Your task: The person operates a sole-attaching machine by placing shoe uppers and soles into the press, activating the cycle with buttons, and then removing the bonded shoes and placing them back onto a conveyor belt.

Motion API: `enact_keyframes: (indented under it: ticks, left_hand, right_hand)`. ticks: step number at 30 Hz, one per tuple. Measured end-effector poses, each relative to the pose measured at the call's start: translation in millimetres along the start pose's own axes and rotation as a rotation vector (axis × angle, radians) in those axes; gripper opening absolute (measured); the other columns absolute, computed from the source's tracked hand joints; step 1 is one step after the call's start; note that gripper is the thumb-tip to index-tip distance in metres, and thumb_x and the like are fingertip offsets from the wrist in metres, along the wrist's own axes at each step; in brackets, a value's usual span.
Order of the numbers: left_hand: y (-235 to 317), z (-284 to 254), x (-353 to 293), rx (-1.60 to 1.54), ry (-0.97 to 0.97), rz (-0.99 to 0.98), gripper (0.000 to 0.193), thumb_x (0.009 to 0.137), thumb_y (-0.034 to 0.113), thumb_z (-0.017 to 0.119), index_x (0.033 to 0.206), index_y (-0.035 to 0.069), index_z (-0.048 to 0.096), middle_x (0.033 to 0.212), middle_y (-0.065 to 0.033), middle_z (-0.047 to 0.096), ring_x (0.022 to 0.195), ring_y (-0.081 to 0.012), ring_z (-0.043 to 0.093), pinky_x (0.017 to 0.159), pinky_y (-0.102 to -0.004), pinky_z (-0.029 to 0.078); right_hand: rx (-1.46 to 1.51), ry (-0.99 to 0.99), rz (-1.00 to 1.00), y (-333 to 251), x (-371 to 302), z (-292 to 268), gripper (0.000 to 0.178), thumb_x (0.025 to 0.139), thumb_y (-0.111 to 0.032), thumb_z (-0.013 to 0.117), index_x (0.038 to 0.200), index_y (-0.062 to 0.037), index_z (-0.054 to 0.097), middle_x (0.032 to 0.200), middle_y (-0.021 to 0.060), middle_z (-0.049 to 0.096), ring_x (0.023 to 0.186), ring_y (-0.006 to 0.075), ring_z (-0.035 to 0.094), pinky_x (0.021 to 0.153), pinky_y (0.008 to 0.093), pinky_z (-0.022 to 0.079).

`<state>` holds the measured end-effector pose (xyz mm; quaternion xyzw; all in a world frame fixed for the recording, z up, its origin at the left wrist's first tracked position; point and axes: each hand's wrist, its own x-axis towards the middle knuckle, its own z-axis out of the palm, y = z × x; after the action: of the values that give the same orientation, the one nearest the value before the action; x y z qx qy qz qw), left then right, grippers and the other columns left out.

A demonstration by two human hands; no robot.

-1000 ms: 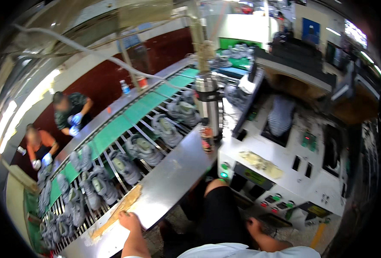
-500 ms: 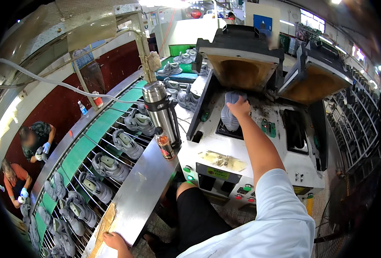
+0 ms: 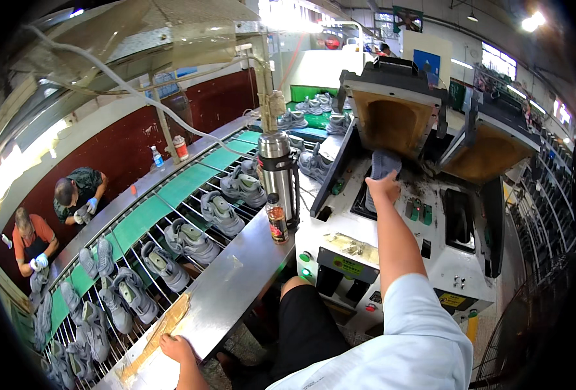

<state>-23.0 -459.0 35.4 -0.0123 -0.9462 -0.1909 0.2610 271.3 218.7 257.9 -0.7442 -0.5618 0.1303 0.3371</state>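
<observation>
My right hand (image 3: 384,187) is closed around one end of a grey shoe (image 3: 386,162), at the left station of a white pressing machine (image 3: 349,224). The shoe's sole faces up, and its far end lies below the raised lid (image 3: 392,110) with a brown lining. A dark recess (image 3: 364,203) shows beside and beneath the shoe. My left hand (image 3: 177,349) rests on the metal table, its fingers lying loosely at a torn tan strip (image 3: 164,328) and holding nothing I can see.
A steel flask (image 3: 278,175) and a small bottle (image 3: 277,221) stand at the table's end. Grey shoes (image 3: 164,266) line a roller rack beside a green belt (image 3: 164,214). Two people (image 3: 80,195) handle shoes across it. A second raised lid (image 3: 489,146) is at right.
My head view has turned left, so the scene sits farther right. The shoe in my right hand has shifted off the recess, which now shows more. My left hand stays on the table.
</observation>
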Motion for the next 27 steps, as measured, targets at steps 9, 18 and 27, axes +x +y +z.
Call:
enact_keyframes:
  ticks: [9,18,27]
  left_hand:
    - [-1,-3,-29,-0.310,-0.045,-0.142,0.013,0.072,0.001,0.056,0.085,0.000,0.059,0.089,-0.0173,0.060,0.088,-0.0327,0.058,0.080,-0.0410,0.046]
    - [188,-116,-128,-1.462,-0.991,-0.180,0.011,0.086,0.000,0.055,0.095,-0.001,0.061,0.086,-0.0085,0.064,0.080,-0.0167,0.064,0.077,-0.0282,0.052]
    - [182,-243,-102,-1.513,-0.388,-0.075,0.088,0.077,0.026,0.077,0.145,0.009,0.024,0.136,-0.0133,0.038,0.123,-0.0238,0.041,0.104,-0.0356,0.033]
  right_hand:
    - [0.775,0.203,-0.105,86,-61,-8,0.096,0.061,-0.016,0.073,0.143,-0.0005,0.027,0.139,0.0237,0.037,0.124,0.0383,0.043,0.104,0.0401,0.035]
    - [1.804,-0.572,0.098,102,-201,-59,0.084,0.059,-0.004,0.045,0.142,-0.0096,0.034,0.122,0.0088,0.051,0.104,0.0287,0.054,0.091,0.0389,0.046]
    - [1.538,-2.203,0.616,85,-448,-32,0.046,0.076,-0.025,0.047,0.112,0.0036,0.057,0.105,0.0175,0.065,0.096,0.0318,0.064,0.092,0.0435,0.048]
